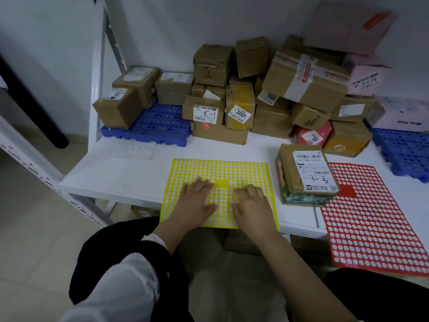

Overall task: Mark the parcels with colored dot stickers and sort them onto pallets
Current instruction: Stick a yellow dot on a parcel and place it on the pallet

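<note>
A yellow dot sticker sheet (220, 173) lies on the white shelf (139, 168) in front of me. My left hand (196, 201) rests flat on its lower left part. My right hand (251, 203) lies on the sheet beside it, fingers bent, fingertips at the dots; whether it pinches a sticker is hidden. A brown parcel (304, 173) with a white label marked 3-3 stands just right of the sheet. A red dot sticker sheet (371, 217) lies further right, overhanging the shelf edge.
A blue pallet (160, 126) at the back left carries three brown boxes (120, 105). A pile of several parcels (267, 96) fills the back middle. A second blue pallet (404, 149) with pink boxes (404, 115) is at the right. A clear plastic sheet (139, 149) lies on the shelf.
</note>
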